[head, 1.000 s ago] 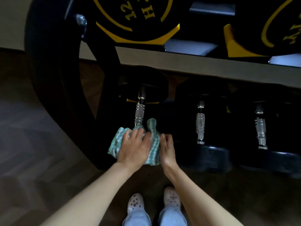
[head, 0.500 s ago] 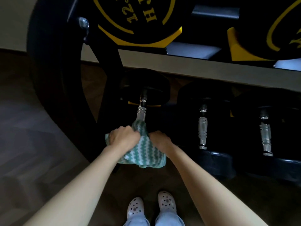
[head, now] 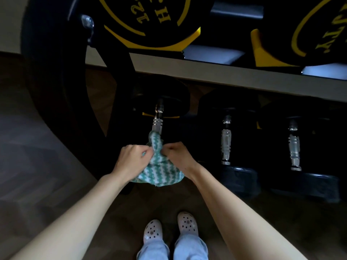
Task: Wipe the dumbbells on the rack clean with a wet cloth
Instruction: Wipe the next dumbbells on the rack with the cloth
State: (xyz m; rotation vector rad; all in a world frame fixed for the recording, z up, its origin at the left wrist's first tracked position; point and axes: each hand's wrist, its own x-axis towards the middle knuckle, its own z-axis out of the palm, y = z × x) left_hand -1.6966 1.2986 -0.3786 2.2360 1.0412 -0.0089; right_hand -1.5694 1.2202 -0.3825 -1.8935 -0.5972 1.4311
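Note:
A green-and-white striped cloth is bunched over the near end of the leftmost dumbbell on the low shelf of the black rack. My left hand grips the cloth from the left and my right hand pinches it from the right. The cloth hides the dumbbell's near head; its chrome handle and far black head show above. Two more dumbbells lie to the right, the middle dumbbell and the right dumbbell, each with a chrome handle and black heads.
Large black-and-yellow dumbbell heads sit on the upper shelf overhead. The rack's curved black side frame stands at the left. My feet in pale clogs stand on the wooden floor just before the rack.
My left hand went from lying flat on the cloth to gripping it. My right hand went from resting beside the cloth to pinching it. The cloth now bunches up and hangs over the dumbbell's near end.

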